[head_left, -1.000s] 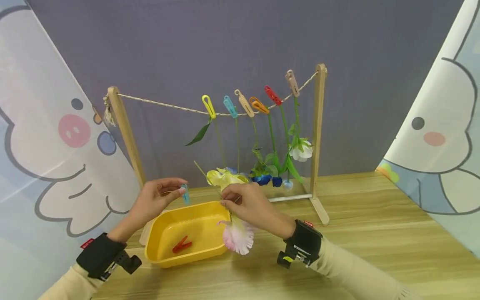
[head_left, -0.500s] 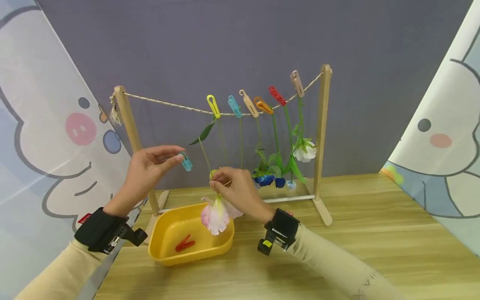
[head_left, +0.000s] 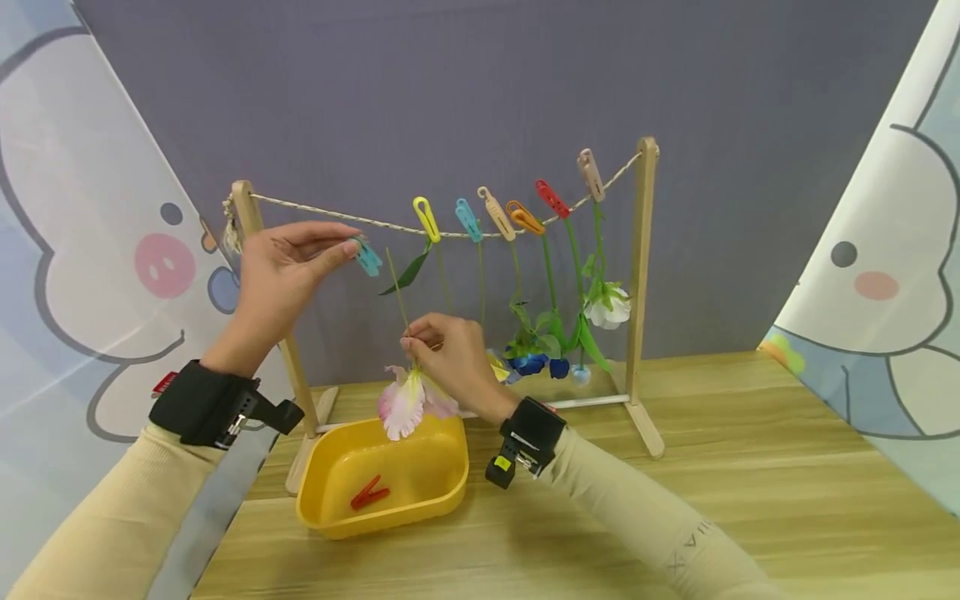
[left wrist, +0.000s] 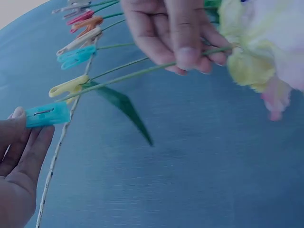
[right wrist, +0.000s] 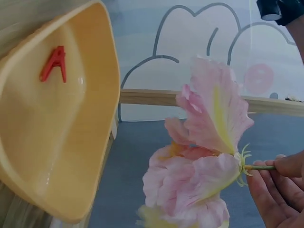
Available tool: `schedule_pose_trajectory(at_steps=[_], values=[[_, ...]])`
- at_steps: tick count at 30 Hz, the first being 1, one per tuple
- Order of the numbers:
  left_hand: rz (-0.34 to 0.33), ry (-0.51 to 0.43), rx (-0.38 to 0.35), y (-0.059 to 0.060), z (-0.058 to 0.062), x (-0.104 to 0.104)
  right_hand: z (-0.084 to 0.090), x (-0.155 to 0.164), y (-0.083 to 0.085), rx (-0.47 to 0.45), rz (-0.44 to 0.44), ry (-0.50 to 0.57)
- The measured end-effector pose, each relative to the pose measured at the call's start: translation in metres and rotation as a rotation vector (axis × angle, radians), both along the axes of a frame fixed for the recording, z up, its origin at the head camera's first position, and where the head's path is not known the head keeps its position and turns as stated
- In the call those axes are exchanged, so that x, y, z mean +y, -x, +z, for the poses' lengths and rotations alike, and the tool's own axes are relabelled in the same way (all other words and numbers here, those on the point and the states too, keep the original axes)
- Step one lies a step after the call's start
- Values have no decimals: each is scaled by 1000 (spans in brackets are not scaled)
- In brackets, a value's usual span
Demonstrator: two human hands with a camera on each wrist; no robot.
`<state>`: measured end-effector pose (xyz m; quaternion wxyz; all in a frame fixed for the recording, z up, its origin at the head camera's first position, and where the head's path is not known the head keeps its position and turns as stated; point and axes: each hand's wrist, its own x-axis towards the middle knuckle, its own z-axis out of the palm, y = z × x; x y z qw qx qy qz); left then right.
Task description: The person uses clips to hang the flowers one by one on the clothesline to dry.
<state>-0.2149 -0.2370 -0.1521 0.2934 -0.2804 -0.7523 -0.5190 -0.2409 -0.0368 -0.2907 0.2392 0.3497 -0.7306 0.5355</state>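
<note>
My left hand [head_left: 288, 267] pinches a light blue clothespin [head_left: 367, 257] by its handle end, just below the rope [head_left: 330, 213]. Lower and to the right, my right hand [head_left: 453, 354] pinches the thin green stem of a pink flower [right wrist: 204, 161]. Its bloom hangs down above the yellow basin and the bare stem end points up, close to the clothespin. In the left wrist view, the stem end looks near the clothespin's tip; whether they touch I cannot tell. A yellow clothespin [head_left: 426, 219] with a stem and a green leaf [head_left: 408, 271] hangs on the rope nearby.
Several more clothespins, such as a red one [head_left: 552, 198], hold flowers on the rope, including a white flower [head_left: 608, 307]. Wooden posts [head_left: 637, 267] carry the rope. A yellow basin [head_left: 382, 517] on the table contains a red clothespin [head_left: 369, 493].
My left hand has risen with the light blue clothespin from above the basin to the rope. My right hand has moved up and left with the pink flower.
</note>
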Motion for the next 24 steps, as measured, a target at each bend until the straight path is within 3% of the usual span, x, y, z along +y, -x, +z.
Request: schedule_pose_trajectory(at_steps=[7, 11, 17, 24], values=[[-106, -158, 28, 17, 21, 11, 5, -8, 11, -6, -66, 42], [-103, -179, 40, 26, 26, 20, 9, -10, 17, -22, -77, 58], [-105, -179, 41, 36, 25, 29, 11, -9, 21, -50, -82, 69], [-36, -130, 20, 39, 24, 31, 8, -9, 27, -67, -80, 73]])
